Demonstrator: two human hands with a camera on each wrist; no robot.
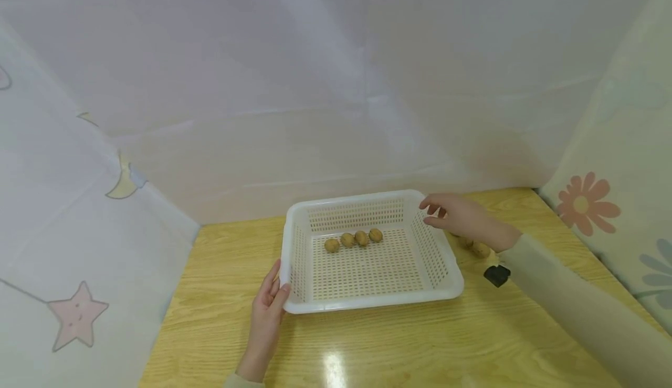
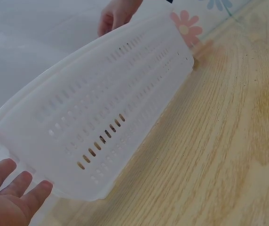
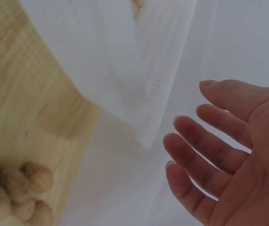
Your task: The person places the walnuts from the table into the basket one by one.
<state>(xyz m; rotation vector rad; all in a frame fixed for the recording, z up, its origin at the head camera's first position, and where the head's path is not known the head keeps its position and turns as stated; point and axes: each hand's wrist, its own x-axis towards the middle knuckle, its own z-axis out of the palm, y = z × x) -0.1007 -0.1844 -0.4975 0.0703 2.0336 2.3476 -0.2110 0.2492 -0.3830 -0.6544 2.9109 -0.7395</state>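
Note:
A white plastic basket (image 1: 362, 305) with slotted walls sits on the wooden table. Several walnuts (image 1: 361, 238) lie in a row on its floor, toward the back. At the basket's left side, my left hand (image 1: 269, 300) holds the rim, thumb at the top edge and fingers along the outer wall. My right hand (image 1: 457, 216) hovers over the basket's right rim, fingers loosely bent and apart. The right wrist view shows nothing in that palm (image 3: 233, 165). More walnuts (image 3: 19, 190) lie on the table outside the basket, partly hidden by my right arm in the head view.
The wooden table (image 1: 210, 306) runs up to a pale cloth backdrop (image 1: 315, 84). Printed cloth walls stand at both sides, with a star (image 1: 77, 316) on the left and a flower (image 1: 581, 204) on the right. A small black object (image 1: 497, 275) is at my right wrist.

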